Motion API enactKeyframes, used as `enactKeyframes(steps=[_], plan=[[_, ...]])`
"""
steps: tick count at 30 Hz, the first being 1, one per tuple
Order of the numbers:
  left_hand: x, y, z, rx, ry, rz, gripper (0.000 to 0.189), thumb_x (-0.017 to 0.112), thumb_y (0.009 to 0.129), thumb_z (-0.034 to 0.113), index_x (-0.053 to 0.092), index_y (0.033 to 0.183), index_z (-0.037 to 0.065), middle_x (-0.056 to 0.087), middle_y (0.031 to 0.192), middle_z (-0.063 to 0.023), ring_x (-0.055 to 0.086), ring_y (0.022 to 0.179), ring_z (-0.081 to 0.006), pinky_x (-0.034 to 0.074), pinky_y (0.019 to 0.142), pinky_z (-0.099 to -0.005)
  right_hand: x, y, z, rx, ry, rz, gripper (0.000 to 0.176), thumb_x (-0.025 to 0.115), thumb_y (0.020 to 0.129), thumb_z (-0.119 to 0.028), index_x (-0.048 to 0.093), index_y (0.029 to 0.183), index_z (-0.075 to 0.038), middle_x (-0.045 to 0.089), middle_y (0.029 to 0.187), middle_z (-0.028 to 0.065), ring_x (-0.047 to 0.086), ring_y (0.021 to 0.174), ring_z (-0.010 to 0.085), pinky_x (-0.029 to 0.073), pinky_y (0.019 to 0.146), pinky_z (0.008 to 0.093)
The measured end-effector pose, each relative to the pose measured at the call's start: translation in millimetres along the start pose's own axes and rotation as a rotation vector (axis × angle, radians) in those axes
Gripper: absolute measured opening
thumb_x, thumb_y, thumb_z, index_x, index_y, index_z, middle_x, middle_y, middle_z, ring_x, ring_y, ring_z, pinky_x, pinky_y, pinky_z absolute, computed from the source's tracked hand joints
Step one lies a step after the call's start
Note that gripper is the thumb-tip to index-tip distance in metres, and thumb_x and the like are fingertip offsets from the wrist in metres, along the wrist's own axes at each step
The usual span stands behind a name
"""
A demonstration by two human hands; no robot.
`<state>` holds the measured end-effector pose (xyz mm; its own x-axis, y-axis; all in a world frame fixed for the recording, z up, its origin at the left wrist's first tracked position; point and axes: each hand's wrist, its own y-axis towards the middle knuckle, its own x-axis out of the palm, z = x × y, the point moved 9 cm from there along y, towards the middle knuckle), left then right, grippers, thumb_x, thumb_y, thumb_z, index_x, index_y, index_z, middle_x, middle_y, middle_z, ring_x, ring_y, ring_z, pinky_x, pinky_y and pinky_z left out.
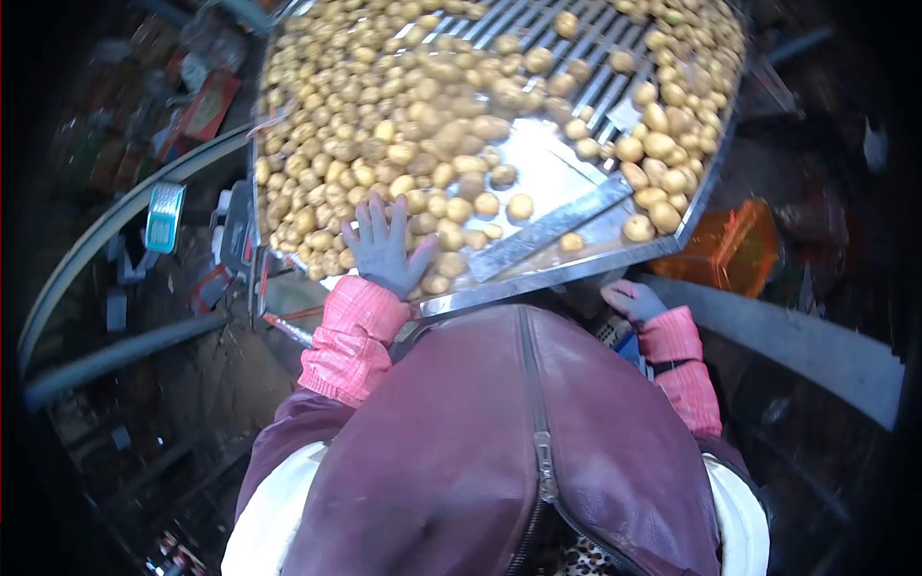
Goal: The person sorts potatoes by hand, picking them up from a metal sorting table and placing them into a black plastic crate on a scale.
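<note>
A wide metal sorting table (538, 182) fills the upper half of the view, its far part made of parallel rollers (591, 58) and its near part a bare shiny sheet. A thick heap of potatoes (384, 96) covers the left side and runs along the right rim, leaving the middle of the sheet mostly open. Below it is the person's own maroon vest (461, 432), zipped down the front, with pink sleeves (351, 336) reaching out on both sides. An orange crate (730, 245) sits lower down, just past the table's right corner. A flat metal bar (547, 230) lies slantwise across the sheet near the front edge. The left hand (384, 248), in a grey-blue glove, lies flat on the potatoes at the near left of the heap – fingers spread wide apart, clamped on nothing. The right hand (629, 300), gloved alike, is down at the table's near rim, under its edge – whether its fingers are curled around anything cannot be told. A single potato (520, 206) rests alone on the bare sheet, just beyond the bar
</note>
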<state>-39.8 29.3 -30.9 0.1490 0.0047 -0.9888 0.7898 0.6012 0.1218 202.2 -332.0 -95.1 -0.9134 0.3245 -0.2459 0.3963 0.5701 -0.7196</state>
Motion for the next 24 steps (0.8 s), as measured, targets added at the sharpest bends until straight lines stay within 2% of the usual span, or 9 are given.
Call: enactKeyframes(steps=[2, 4, 7, 8, 14, 19, 21, 22, 24], plan=[[8.0, -13.4, -34.1, -0.151, -0.022, -0.14, 0.081, 0.052, 0.088, 0.062, 0.033, 0.152, 0.015, 0.026, 0.155, -0.0271, 0.022, 0.142, -0.0502, 0.013, 0.11, -0.0687, 13.6, -16.4, -37.5, 0.014, 0.0, -0.158, 0.035, 0.065, 0.088, -0.036, 0.071, 0.102, -0.004, 0.064, 0.083, 0.0018, 0.055, 0.073, 0.0104, 0.044, 0.065, 0.0254], [4.0, -25.9, -40.8, -0.133, 0.031, -0.174, 0.081, 0.051, 0.089, 0.062, 0.031, 0.153, 0.016, 0.027, 0.155, -0.027, 0.022, 0.143, -0.0492, 0.013, 0.11, -0.0687, 23.0, -23.2, -74.9, -0.088, -0.006, -0.227, 0.035, 0.066, 0.087, -0.037, 0.071, 0.101, -0.005, 0.062, 0.081, -0.0004, 0.052, 0.07, 0.0079, 0.041, 0.061, 0.0227], [-1.1, -45.9, -53.1, -0.188, 0.051, -0.187, 0.081, 0.049, 0.089, 0.061, 0.026, 0.154, 0.019, 0.028, 0.154, -0.0253, 0.023, 0.143, -0.048, 0.014, 0.109, -0.0705, 29.7, -24.9, -121.4, -0.009, -0.024, -0.239, 0.035, 0.066, 0.086, -0.038, 0.071, 0.101, -0.006, 0.06, 0.078, -0.0024, 0.048, 0.066, 0.0058, 0.035, 0.056, 0.0205], [-2.1, -51.5, -61.4, -0.238, 0.044, -0.194, 0.081, 0.05, 0.089, 0.061, 0.026, 0.154, 0.019, 0.029, 0.154, -0.0247, 0.022, 0.143, -0.048, 0.014, 0.109, -0.0709, 33.0, -16.8, -134.2, -0.101, -0.089, -0.279, 0.036, 0.065, 0.086, -0.038, 0.071, 0.102, -0.006, 0.06, 0.078, -0.0027, 0.046, 0.065, 0.0047, 0.032, 0.053, 0.0194], [-16.6, -82.4, -104.3, -0.434, 0.049, -0.108, 0.064, 0.052, 0.092, 0.046, 0.037, 0.148, 0.019, 0.034, 0.15, -0.0199, 0.028, 0.139, -0.0459, 0.018, 0.107, -0.0697, 48.9, 2.9, -173.1, -0.183, -0.079, -0.206, 0.031, 0.066, 0.088, -0.03, 0.07, 0.107, -0.006, 0.06, 0.08, -0.0021, 0.05, 0.064, 0.0049, 0.035, 0.05, 0.0189], [-52.7, -7.4, -47.1, -0.184, -0.106, 0.182, 0.058, 0.058, 0.088, 0.039, 0.047, 0.14, 0.015, 0.043, 0.142, -0.021, 0.034, 0.135, -0.047, 0.022, 0.107, -0.0649, 81.1, 5.3, -220.4, -0.279, -0.22, -0.22, 0.029, 0.064, 0.091, -0.025, 0.068, 0.111, -0.004, 0.06, 0.08, -0.0013, 0.05, 0.062, 0.005, 0.038, 0.05, 0.0204], [-22.9, 39.1, -48.8, -0.214, -0.094, -0.024, 0.069, 0.052, 0.091, 0.052, 0.035, 0.149, 0.019, 0.033, 0.152, -0.0217, 0.023, 0.144, -0.0452, 0.013, 0.112, -0.0681, 94.6, 8.6, -232.1, -0.257, -0.31, -0.244, 0.029, 0.064, 0.091, -0.025, 0.068, 0.112, -0.005, 0.061, 0.081, -0.0011, 0.049, 0.062, 0.0044, 0.039, 0.05, 0.0206], [-13.3, 57.3, -56.9, -0.246, -0.065, -0.061, 0.071, 0.05, 0.091, 0.055, 0.033, 0.151, 0.02, 0.031, 0.154, -0.0216, 0.021, 0.145, -0.0443, 0.013, 0.112, -0.0685, 98.8, 16.0, -238.7, -0.473, -0.37, -0.225, 0.029, 0.064, 0.091, -0.025, 0.068, 0.11, -0.003, 0.063, 0.082, 0.0027, 0.055, 0.064, 0.0091, 0.044, 0.055, 0.0243], [-4.9, 63.3, -67.9, -0.269, -0.04, -0.129, 0.075, 0.046, 0.091, 0.06, 0.029, 0.153, 0.021, 0.026, 0.157, -0.0214, 0.018, 0.146, -0.0431, 0.011, 0.112, -0.0694, 104.7, 16.2, -246.5, -0.53, -0.489, -0.212, 0.029, 0.064, 0.09, -0.02, 0.067, 0.111, -0.002, 0.066, 0.093, 0.0075, 0.061, 0.08, 0.0142, 0.048, 0.071, 0.0291]])
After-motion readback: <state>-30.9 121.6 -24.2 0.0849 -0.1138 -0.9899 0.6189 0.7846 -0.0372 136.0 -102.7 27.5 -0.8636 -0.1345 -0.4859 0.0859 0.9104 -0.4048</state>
